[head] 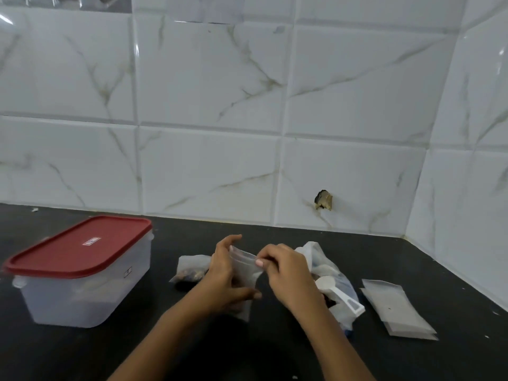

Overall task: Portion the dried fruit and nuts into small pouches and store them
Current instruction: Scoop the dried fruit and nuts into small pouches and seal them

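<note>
The right hand's (286,273) thumb and forefinger are closed tight, pinching the top strip of a small clear pouch (247,270); its other fingers are curled in behind. The left hand (224,273) grips the pouch's left side, with its fingers wrapped round the edge and one digit lying across the lower front. I cannot tell whether the strip is sealed. The pouch stands upright between the two hands, low over the dark counter (275,350), and its contents are mostly hidden.

Just behind the left hand lies a filled pouch (188,269) of brown pieces. Just right of the right hand sits a crumpled bag (324,266) with a white scoop (339,294) lying in its mouth. Further right is a flat stack of empty pouches (398,309). Well to the left stands a clear box (82,298) under a red lid (79,243). A tiled wall (247,119) backs the counter.
</note>
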